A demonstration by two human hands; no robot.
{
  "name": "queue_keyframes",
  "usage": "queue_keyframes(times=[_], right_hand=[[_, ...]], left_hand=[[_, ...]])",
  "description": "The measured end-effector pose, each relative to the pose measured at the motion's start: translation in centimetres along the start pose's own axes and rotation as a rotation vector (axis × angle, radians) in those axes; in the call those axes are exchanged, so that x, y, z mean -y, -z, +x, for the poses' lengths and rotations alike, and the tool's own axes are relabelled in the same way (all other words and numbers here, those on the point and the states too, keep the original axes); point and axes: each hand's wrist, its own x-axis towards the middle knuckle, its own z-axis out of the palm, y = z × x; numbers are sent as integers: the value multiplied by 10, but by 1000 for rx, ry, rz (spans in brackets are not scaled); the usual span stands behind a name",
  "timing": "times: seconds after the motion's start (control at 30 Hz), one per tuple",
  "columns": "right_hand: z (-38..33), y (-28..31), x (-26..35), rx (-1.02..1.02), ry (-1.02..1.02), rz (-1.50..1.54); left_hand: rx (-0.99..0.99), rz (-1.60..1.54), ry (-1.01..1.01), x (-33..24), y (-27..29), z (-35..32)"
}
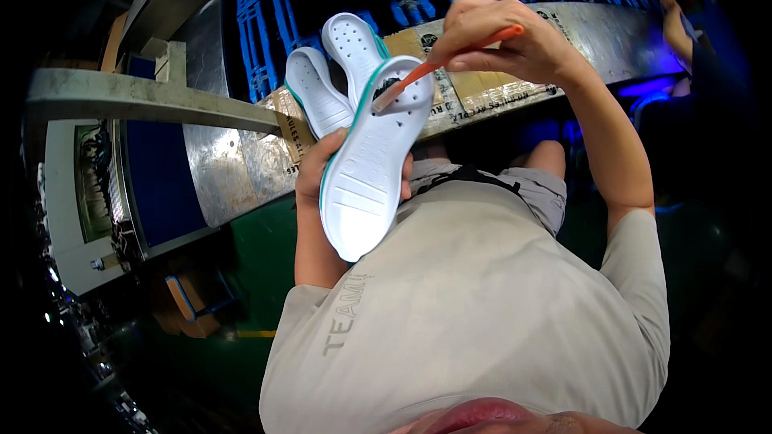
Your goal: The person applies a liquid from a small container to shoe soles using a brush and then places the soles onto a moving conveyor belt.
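My left hand (pixel 318 167) is closed around a white shoe sole (pixel 366 165) with a teal edge, its fingers and thumb on opposite sides of the middle. Small holes dot the sole's far end, and ridges cross its near end. In my right hand (pixel 511 36), closed above the far end, is a brush (pixel 418 72) with an orange handle. Its pale tip touches the holed surface, beside a dark patch. Just beyond lie two more white soles, one on the left (pixel 315 88) and one farther back (pixel 352 44), both teal-edged.
A metal bench edge (pixel 595 36), partly covered with taped cardboard, runs across the far side. Behind it are rows of blue pieces (pixel 414 8) on a dark surface. A metal bar (pixel 161 100) juts in from the left. At far right, another person's hand (pixel 677 28) rests near the bench.
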Motion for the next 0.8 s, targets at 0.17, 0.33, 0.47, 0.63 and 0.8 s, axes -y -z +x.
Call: queue_keyframes(times=[0.17, 0.33, 0.47, 0.63, 0.8], right_hand=[[-4, 6, -19, -73, 22, -39], [-23, -5, -18, -222, -160, -122], [-30, -21, -5, -271, -114, -105], [-35, -40, 16, -225, -73, 49], [-49, -38, 35, -200, -80, 53]], left_hand=[[59, 97, 92, -2, -3, 1], [-17, 235, -128, -11, -8, 6], [-113, 325, -323, -14, -13, 21], [-208, 552, -590, -22, -14, 46], [-179, 620, -765, -40, -10, 52]])
